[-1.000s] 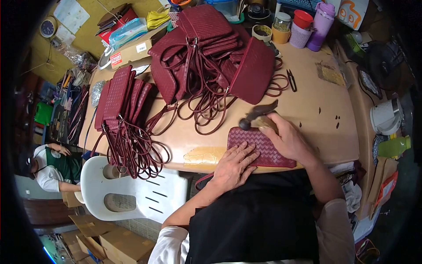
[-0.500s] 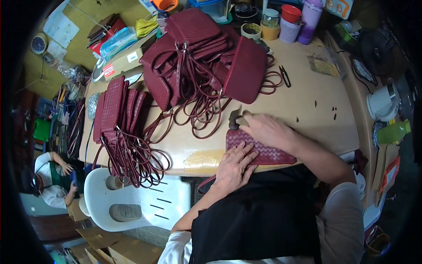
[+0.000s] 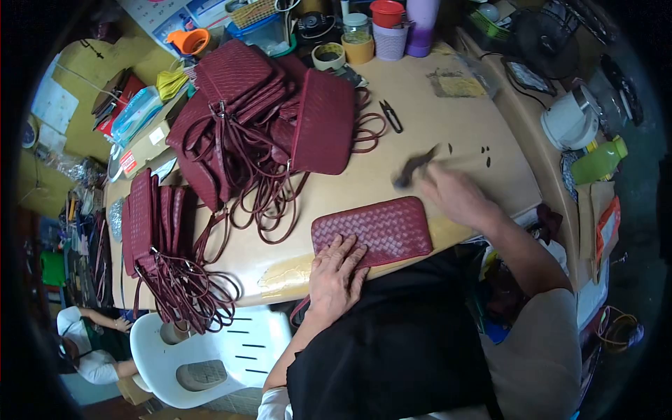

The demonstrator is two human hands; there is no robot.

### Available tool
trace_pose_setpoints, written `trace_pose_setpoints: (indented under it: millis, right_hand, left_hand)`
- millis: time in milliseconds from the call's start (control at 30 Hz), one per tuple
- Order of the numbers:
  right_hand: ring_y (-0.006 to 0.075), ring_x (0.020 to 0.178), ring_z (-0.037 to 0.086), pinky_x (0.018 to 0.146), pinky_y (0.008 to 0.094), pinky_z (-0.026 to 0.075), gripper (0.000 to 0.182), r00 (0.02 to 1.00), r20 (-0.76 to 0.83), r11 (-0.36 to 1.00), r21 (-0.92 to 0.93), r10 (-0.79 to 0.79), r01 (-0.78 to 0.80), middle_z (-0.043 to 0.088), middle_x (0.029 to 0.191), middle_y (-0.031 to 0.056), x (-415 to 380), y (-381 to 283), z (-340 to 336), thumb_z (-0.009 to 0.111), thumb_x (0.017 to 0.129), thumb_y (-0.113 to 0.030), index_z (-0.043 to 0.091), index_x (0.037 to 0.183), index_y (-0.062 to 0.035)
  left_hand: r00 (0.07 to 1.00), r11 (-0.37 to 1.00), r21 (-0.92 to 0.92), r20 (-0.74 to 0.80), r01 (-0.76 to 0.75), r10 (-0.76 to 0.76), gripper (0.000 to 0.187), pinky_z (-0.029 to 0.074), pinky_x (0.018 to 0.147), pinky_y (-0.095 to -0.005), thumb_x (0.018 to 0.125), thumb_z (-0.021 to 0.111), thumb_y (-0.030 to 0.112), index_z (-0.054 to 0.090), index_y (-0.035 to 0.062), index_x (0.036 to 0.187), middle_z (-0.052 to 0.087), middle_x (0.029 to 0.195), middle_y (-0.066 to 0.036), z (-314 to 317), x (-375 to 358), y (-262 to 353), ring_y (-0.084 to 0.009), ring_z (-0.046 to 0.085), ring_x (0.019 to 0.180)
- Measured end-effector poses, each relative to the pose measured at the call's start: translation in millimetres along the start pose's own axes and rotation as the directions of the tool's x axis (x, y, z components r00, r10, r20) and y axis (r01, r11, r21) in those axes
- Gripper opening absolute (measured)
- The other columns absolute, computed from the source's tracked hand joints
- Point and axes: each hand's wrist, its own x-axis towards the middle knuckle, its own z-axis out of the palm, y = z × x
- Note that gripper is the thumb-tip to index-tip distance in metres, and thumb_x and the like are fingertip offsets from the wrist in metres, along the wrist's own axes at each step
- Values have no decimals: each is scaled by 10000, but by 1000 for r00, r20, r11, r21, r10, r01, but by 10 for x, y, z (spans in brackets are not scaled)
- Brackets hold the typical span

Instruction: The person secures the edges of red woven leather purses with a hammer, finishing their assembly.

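Observation:
A dark red woven pouch [image 3: 381,227] lies flat at the table's near edge. My left hand [image 3: 336,276] rests on its lower left part, fingers spread and pressing on the surface. Off the pouch's upper right corner, my right hand [image 3: 455,199] is closed on a hammer [image 3: 414,168], whose head is blurred by motion above the tabletop. Further back, a pile of red bags [image 3: 245,105] with looped straps covers the table's left side. A second stack of red pouches [image 3: 150,217] stands at the left edge, its straps hanging over.
Small black snips [image 3: 391,117] lie behind the pouch. Cups, jars and a tape roll [image 3: 328,56] line the back. A white chair [image 3: 210,357] stands at the near left, with another person [image 3: 91,343] beyond it. A white kettle [image 3: 570,117] is at the right.
My right hand has lifted the hammer off the pouch and moved it right, uncovering the pouch. The view has shifted, so the table's contents appear further left. My left hand stays on the pouch.

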Motion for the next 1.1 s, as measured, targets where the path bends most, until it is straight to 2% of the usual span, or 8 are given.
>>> trace_pose_setpoints:
  millis: [167, 233, 267, 367, 533, 667, 900, 1100]
  right_hand:
    - [432, 1034, 567, 856, 496, 452, 420, 987, 163, 991, -132, -6, 28, 605, 1052, 278, -196, 232, -166, 499, 946, -385, 505, 1136, -11]
    - [424, 1025, 576, 855, 489, 455, 413, 947, -317, 990, 137, 53, -10, 613, 1054, 259, -234, 272, 123, 504, 942, -390, 531, 1106, -12]
    - [444, 1005, 570, 840, 497, 450, 413, 988, 51, 989, -8, 146, -146, 610, 1033, 268, -222, 244, 64, 497, 946, -395, 536, 1086, -8]
    - [462, 980, 565, 821, 508, 445, 403, 982, 189, 995, -102, 10, 9, 608, 1004, 276, -269, 210, -203, 493, 949, -389, 524, 1083, -10]
    - [459, 925, 579, 775, 513, 454, 369, 995, -77, 997, 49, 71, -67, 616, 953, 266, -217, 321, 141, 518, 937, -367, 509, 1059, -20]
    - [434, 879, 604, 733, 515, 466, 330, 967, -234, 977, -206, -104, 56, 615, 924, 237, 62, 486, 139, 556, 916, -331, 516, 1066, -40]
    - [298, 1039, 518, 873, 466, 393, 363, 786, -491, 863, -493, -376, 105, 549, 1094, 144, 329, 480, 320, 620, 856, -281, 556, 1161, -95]
    - [254, 994, 577, 853, 413, 412, 245, 677, -312, 736, -125, -666, 666, 610, 1021, 102, 3, -521, 897, 622, 857, -262, 615, 1023, -82]
  left_hand:
    - [1000, 999, 20, 1, -25, 25, 367, 385, 997, -419, 764, 719, 156, 662, 98, 1122, 590, 1246, -125, -16, 22, 10, -319, 522, 1214]
    - [1000, 999, 49, 7, -19, 19, 370, 383, 1001, -421, 765, 719, 157, 660, 94, 1124, 587, 1252, -125, -22, 22, 31, -319, 520, 1217]
    - [1000, 998, 54, 12, -14, 14, 368, 379, 1006, -425, 768, 716, 159, 660, 94, 1125, 586, 1256, -125, -16, 13, 27, -319, 515, 1221]
    - [1000, 998, 57, 12, -19, 18, 370, 376, 1010, -430, 772, 712, 163, 658, 92, 1131, 585, 1259, -126, 1, 2, 16, -320, 513, 1222]
    - [999, 1000, 25, 50, -7, 6, 394, 376, 1003, -425, 779, 709, 169, 644, 81, 1158, 577, 1262, -138, -62, 10, 56, -335, 501, 1225]
    - [990, 981, -151, -43, 125, -133, 434, 375, 992, -420, 813, 677, 193, 596, 36, 1209, 543, 1240, -203, -207, 141, -75, -383, 510, 1142]
    - [964, 955, 153, -120, 255, -238, 281, 432, 804, -427, 805, 690, 136, 590, -8, 1024, 541, 1004, -197, -96, 479, -387, -360, 525, 934]
    - [920, 828, -538, -223, 160, -323, 119, 448, 600, -263, 863, 658, 48, 552, -7, 862, 603, 718, -96, 78, 368, -288, -130, 541, 637]
